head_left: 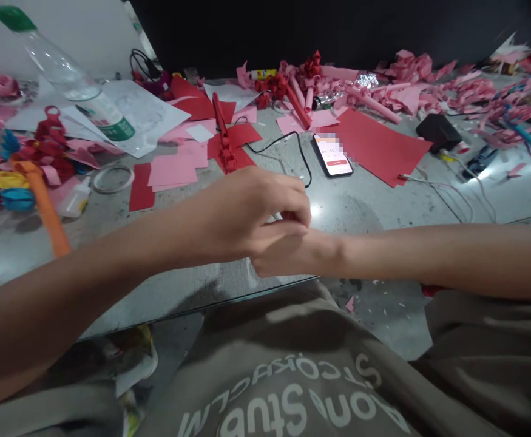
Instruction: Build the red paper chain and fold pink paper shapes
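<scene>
Overlapping above the table [174, 291], the curled left hand [267, 209] touched the right hand [287, 250]; whether either grasped anything could not be determined. A phone [333, 155] lay beyond.

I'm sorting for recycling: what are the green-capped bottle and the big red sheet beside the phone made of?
Bottle: probably clear, glossy plastic, given see-through walls and highlights; glass isn't ruled out. Red sheet: matte paper or thin card, by its dull face and straight edges.

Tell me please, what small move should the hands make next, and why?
Perhaps ease the left hand slightly off the right hand: they touch, and the left hides much of the right, so anything between them cannot be seen.
</scene>
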Demonstrator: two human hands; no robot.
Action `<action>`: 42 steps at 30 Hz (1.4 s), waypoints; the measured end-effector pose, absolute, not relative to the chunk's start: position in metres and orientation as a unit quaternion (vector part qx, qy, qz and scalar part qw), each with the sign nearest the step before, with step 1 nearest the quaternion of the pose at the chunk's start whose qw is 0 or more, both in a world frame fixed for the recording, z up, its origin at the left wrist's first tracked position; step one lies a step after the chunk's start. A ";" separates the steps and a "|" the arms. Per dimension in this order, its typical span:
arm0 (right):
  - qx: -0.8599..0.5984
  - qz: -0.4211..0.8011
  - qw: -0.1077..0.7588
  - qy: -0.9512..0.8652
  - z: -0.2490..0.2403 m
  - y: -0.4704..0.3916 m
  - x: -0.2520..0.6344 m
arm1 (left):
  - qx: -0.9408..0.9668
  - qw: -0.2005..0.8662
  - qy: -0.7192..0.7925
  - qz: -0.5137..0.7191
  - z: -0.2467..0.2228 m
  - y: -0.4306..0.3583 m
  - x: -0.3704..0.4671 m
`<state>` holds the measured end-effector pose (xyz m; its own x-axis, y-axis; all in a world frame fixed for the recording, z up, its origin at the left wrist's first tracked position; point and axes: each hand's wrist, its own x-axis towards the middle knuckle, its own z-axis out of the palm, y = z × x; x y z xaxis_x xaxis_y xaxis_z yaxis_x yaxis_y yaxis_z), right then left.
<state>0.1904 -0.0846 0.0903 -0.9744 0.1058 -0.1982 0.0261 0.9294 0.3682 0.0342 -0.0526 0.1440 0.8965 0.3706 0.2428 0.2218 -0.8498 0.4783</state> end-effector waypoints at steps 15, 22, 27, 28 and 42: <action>0.028 0.323 0.186 0.927 0.086 -0.089 0.186 | 0.865 0.321 0.239 0.303 0.152 -0.027 0.017; 0.042 0.346 0.101 0.932 0.072 -0.082 0.205 | 0.827 0.384 0.232 0.338 0.148 -0.003 0.002; 0.065 0.346 0.065 0.934 0.073 -0.075 0.221 | 0.810 0.410 0.240 0.344 0.146 0.004 -0.010; 0.066 0.337 0.058 0.937 0.075 -0.074 0.223 | 0.812 0.405 0.242 0.344 0.146 0.004 -0.012; 0.194 0.106 -0.046 0.974 0.087 -0.046 0.257 | 0.803 0.353 0.293 0.381 0.154 -0.003 -0.022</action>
<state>0.2570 -0.0461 0.0872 -0.9203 0.3686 0.1309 0.3881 0.9020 0.1890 -0.0222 -0.0030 0.1541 0.5376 0.7398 0.4046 0.2026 -0.5791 0.7897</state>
